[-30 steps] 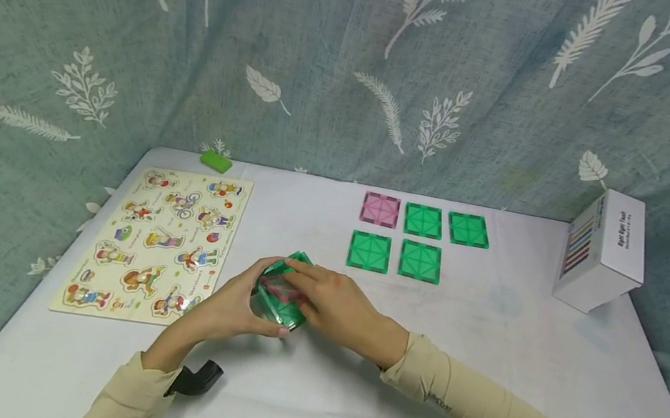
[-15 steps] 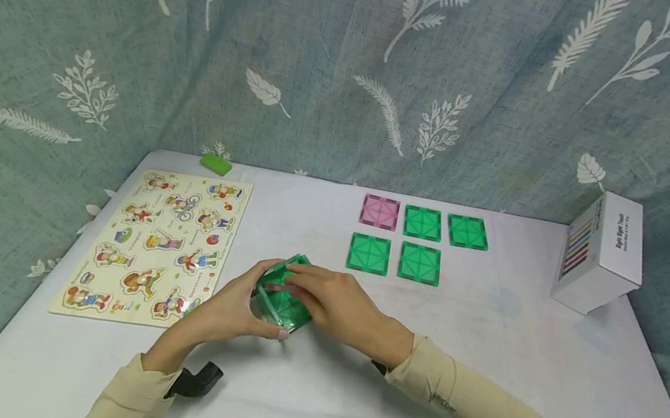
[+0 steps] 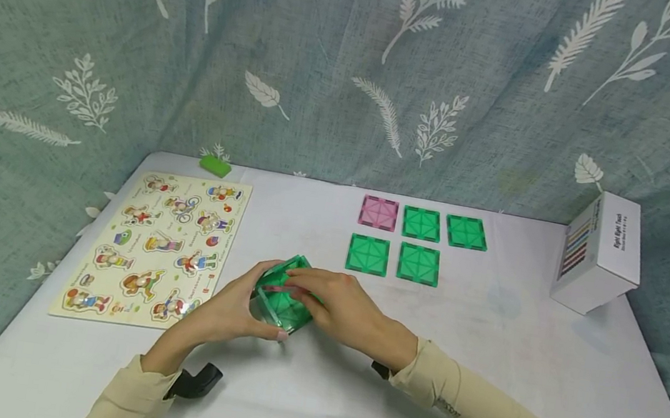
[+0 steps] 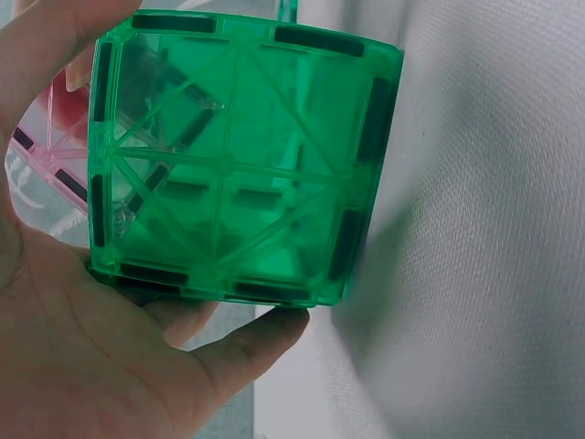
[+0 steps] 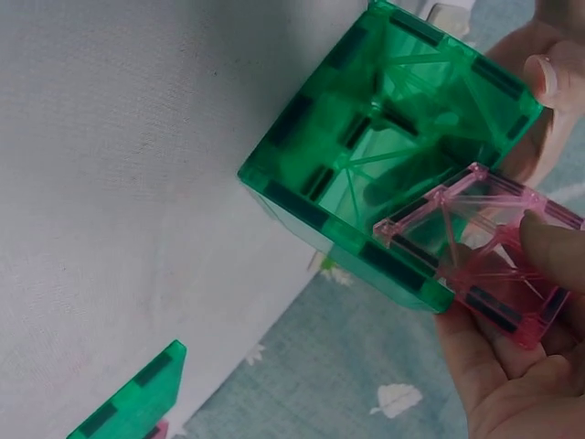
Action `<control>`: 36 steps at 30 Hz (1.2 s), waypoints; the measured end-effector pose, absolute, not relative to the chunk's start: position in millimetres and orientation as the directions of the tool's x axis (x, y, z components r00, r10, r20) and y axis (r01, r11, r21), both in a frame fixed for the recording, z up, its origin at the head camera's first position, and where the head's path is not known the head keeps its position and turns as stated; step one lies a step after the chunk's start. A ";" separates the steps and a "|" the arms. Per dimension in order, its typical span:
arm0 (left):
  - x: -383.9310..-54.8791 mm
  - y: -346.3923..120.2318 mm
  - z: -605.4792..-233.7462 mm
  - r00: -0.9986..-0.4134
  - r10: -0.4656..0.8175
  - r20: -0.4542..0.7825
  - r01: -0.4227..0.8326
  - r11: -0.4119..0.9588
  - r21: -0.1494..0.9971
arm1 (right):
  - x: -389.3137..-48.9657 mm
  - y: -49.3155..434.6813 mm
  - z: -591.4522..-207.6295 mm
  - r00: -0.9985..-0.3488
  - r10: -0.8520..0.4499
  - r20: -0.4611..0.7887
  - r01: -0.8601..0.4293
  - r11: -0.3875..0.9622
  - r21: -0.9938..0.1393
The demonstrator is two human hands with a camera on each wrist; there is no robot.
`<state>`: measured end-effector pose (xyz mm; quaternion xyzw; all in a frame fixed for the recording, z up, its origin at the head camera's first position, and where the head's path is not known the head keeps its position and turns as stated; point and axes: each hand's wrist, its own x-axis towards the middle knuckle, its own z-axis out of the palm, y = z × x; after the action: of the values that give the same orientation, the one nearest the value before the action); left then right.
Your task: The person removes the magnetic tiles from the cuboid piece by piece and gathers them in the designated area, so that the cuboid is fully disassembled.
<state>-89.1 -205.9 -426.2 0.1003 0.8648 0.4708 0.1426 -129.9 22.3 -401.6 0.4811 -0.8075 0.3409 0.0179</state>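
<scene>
My left hand (image 3: pixel 228 312) holds a box of translucent green magnetic tiles (image 3: pixel 289 314) around its sides, with the thumb along the near edge. In the right wrist view, the green box (image 5: pixel 366 174) has one side open. My right hand (image 3: pixel 346 308) pinches a pink magnetic tile (image 5: pixel 484 251) between thumb and fingers. The pink tile is tilted, and one corner reaches into the open side, by the box's rim. Through the green wall in the left wrist view, part of the pink tile (image 4: pixel 55 165) shows behind the box.
Several green tiles (image 3: pixel 419 263) and one pink tile (image 3: pixel 378 213) lie flat behind the hands. A picture puzzle board (image 3: pixel 154 247) lies at left, with a small green block (image 3: pixel 215 165) behind it. A white box (image 3: pixel 600 252) stands at the right back.
The pink tile has turned from facing the head camera to nearly edge-on at the box's opening. My right hand has shifted slightly right; the left keeps its hold on the green box.
</scene>
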 end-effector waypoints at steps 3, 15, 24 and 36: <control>-89.0 -205.7 -425.9 -0.939 0.306 -0.159 0.034 0.540 0.841 | -129.4 23.6 -400.6 -0.548 -0.756 0.359 -0.780 0.306 -0.546; -88.9 -204.8 -424.9 -0.936 0.301 -0.185 0.010 0.547 0.837 | -128.5 35.6 -391.4 -0.660 -0.699 0.275 -0.640 0.332 -0.693; -89.2 -207.0 -428.4 -0.929 0.321 -0.183 0.015 0.528 0.849 | -132.2 57.7 -382.5 -0.785 -0.597 0.165 -0.457 0.378 -0.805; -88.5 -207.2 -427.1 -0.926 0.330 -0.182 0.019 0.523 0.852 | -156.3 131.2 -396.6 -0.942 -0.334 0.029 -0.127 0.275 -0.953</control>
<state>-88.5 -207.2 -427.1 0.1018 0.8572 0.4778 0.1627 -156.3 131.2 -396.6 0.1451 -0.7934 0.5844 -0.0885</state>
